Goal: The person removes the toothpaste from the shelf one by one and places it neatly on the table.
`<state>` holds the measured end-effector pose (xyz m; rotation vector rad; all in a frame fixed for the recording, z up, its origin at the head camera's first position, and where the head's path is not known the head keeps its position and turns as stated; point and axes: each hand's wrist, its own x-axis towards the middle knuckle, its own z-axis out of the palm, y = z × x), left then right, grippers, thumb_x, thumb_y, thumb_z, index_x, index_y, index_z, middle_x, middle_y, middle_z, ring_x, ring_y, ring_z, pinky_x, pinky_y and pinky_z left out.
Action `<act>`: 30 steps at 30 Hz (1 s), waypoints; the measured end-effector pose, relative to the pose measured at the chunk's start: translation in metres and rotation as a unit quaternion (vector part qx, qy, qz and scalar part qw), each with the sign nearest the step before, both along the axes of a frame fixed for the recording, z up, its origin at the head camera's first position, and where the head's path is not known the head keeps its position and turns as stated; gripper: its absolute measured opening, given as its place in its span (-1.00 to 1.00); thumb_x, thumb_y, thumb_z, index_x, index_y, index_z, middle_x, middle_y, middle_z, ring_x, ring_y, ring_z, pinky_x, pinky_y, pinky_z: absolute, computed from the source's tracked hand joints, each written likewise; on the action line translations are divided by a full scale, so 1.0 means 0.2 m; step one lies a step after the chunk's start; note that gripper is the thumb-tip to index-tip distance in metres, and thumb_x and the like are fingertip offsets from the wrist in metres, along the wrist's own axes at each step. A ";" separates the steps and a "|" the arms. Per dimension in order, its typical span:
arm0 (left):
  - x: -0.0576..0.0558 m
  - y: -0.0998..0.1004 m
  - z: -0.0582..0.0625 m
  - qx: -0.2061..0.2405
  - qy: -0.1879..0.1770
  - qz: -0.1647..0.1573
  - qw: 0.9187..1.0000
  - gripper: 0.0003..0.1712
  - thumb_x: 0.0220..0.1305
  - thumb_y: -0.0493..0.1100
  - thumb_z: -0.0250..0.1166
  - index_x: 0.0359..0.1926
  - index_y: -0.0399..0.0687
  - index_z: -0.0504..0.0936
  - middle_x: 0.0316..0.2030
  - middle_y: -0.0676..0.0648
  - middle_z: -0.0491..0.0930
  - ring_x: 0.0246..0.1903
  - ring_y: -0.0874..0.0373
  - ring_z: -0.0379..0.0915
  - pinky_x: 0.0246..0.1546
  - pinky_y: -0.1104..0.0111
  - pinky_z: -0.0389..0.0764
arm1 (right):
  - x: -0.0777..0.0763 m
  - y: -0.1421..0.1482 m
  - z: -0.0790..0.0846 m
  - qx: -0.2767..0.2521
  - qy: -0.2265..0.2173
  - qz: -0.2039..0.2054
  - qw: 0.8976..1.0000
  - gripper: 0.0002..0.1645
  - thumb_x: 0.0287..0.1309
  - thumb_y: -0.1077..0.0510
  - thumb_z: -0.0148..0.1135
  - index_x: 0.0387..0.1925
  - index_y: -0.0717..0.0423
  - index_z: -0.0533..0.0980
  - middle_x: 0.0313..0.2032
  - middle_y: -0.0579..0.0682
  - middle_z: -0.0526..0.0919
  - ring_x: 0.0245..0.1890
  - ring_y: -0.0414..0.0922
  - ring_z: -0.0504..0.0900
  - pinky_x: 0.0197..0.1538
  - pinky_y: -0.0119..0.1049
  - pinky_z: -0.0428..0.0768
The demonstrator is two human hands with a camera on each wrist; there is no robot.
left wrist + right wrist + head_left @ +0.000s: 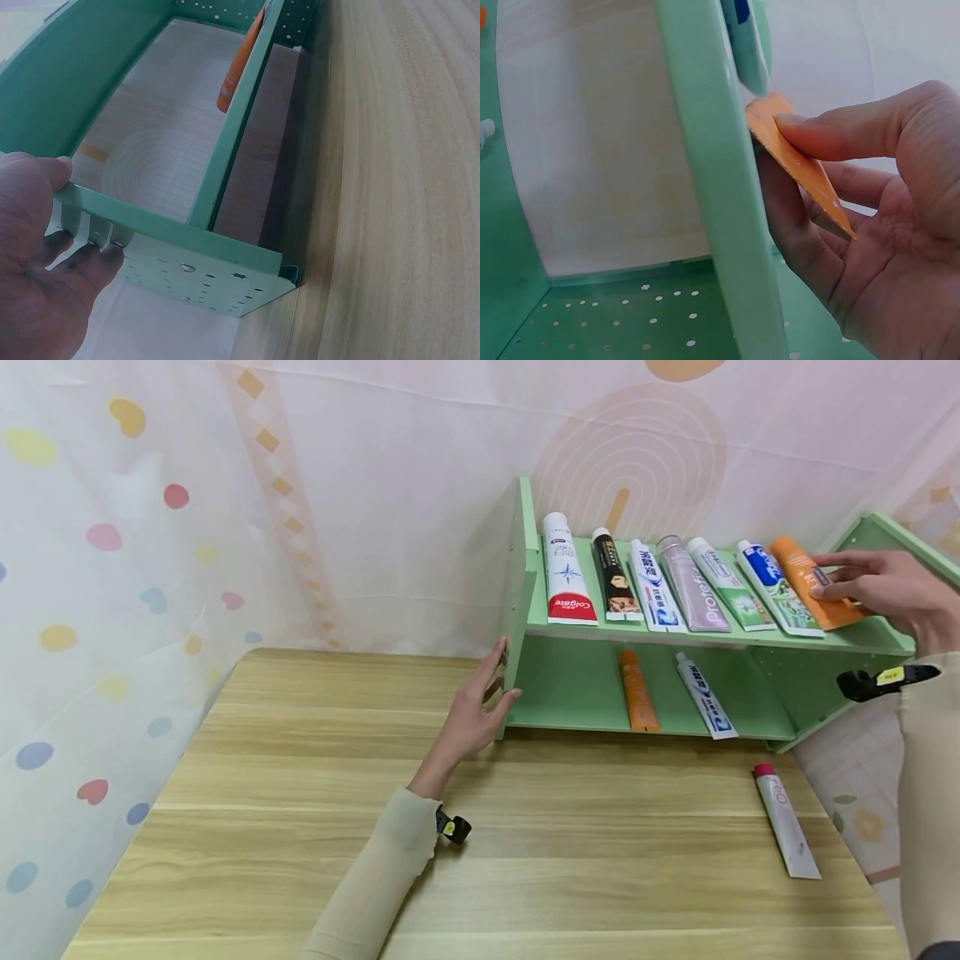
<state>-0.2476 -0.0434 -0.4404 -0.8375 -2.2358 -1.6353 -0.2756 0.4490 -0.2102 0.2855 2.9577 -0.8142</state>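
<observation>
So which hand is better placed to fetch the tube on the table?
Probably the right hand, once it releases the orange tube: it is on the same side as the red-capped tube. The left hand touches the left end of the green shelf.

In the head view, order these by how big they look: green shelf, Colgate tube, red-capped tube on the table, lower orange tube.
1. Green shelf
2. Colgate tube and red-capped tube, unranked: the Colgate looks broader, the other slightly longer
3. Lower orange tube
</observation>
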 end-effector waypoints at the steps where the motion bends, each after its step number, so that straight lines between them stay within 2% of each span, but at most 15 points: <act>1: 0.00 0.00 0.00 0.000 0.000 0.000 1.000 -0.10 0.49 -0.26 0.22 0.66 0.06 -0.04 0.61 -0.09 0.09 0.53 -0.10 0.18 0.39 0.06 0.51 | 0.01 0.00 0.00 -0.004 0.003 -0.001 1.000 -0.12 0.52 -0.12 0.01 0.61 0.20 -0.02 0.30 0.50 0.20 -0.32 -0.29 0.43 -0.40 -0.50 0.56; 3: 0.00 0.00 0.00 -0.001 -0.001 0.000 1.000 -0.10 0.49 -0.26 0.22 0.66 0.08 -0.05 0.61 -0.08 0.08 0.53 -0.09 0.18 0.39 0.07 0.51 | 0.02 0.01 -0.01 -0.010 0.009 -0.004 1.000 -0.14 0.53 -0.09 0.00 0.62 0.17 -0.04 0.32 0.50 0.17 -0.25 -0.25 0.40 -0.39 -0.53 0.55; 5: 0.00 0.00 0.00 -0.002 -0.001 0.000 1.000 -0.10 0.49 -0.26 0.22 0.66 0.10 -0.05 0.61 -0.07 0.08 0.53 -0.09 0.18 0.39 0.07 0.51 | 0.03 0.02 -0.02 -0.018 0.016 -0.010 1.000 -0.15 0.53 -0.09 0.00 0.63 0.12 -0.04 0.26 0.42 0.24 -0.22 -0.24 0.39 -0.39 -0.56 0.54; 8: 0.00 0.01 0.00 -0.002 -0.002 0.000 1.000 -0.10 0.49 -0.26 0.22 0.66 0.10 -0.05 0.61 -0.08 0.07 0.53 -0.10 0.17 0.40 0.07 0.50 | 0.05 0.03 -0.03 -0.028 0.032 -0.017 0.999 -0.17 0.53 -0.07 0.01 0.64 0.05 -0.03 0.10 0.11 0.39 -0.24 -0.31 0.40 -0.38 -0.57 0.53; 11: 0.00 0.01 0.00 -0.001 -0.001 0.000 1.000 -0.10 0.49 -0.27 0.22 0.66 0.08 -0.05 0.61 -0.09 0.07 0.53 -0.11 0.16 0.40 0.06 0.50 | 0.06 0.03 -0.03 -0.038 0.050 -0.022 0.998 -0.17 0.52 -0.08 0.04 0.64 0.01 0.01 -0.07 -0.25 0.37 -0.31 -0.41 0.40 -0.38 -0.57 0.53; 15: 0.00 0.00 -0.01 -0.002 0.001 0.002 1.000 -0.10 0.48 -0.27 0.22 0.66 0.05 -0.05 0.61 -0.09 0.07 0.54 -0.12 0.15 0.40 0.06 0.50 | 0.09 0.03 -0.05 -0.054 0.073 -0.025 0.996 -0.18 0.50 -0.08 0.07 0.63 -0.05 0.04 -0.17 -0.45 0.35 -0.35 -0.48 0.41 -0.39 -0.54 0.53; 22: 0.00 0.00 -0.01 -0.002 -0.004 0.004 1.000 -0.09 0.49 -0.26 0.21 0.66 0.13 -0.06 0.61 -0.08 0.07 0.54 -0.11 0.15 0.40 0.07 0.50 | 0.12 0.03 -0.07 -0.097 0.098 -0.026 0.990 -0.19 0.48 -0.05 0.11 0.63 -0.14 0.07 -0.17 -0.53 0.34 -0.31 -0.46 0.42 -0.41 -0.58 0.52; 30: 0.00 0.00 0.00 -0.002 -0.008 0.004 1.000 -0.09 0.49 -0.25 0.22 0.66 0.16 -0.07 0.62 -0.08 0.06 0.54 -0.12 0.15 0.40 0.08 0.49 | 0.15 0.02 -0.08 -0.158 0.151 -0.028 0.975 -0.23 0.44 0.10 0.19 0.58 -0.17 0.19 -0.21 -0.44 0.42 -0.37 -0.50 0.48 -0.47 -0.59 0.52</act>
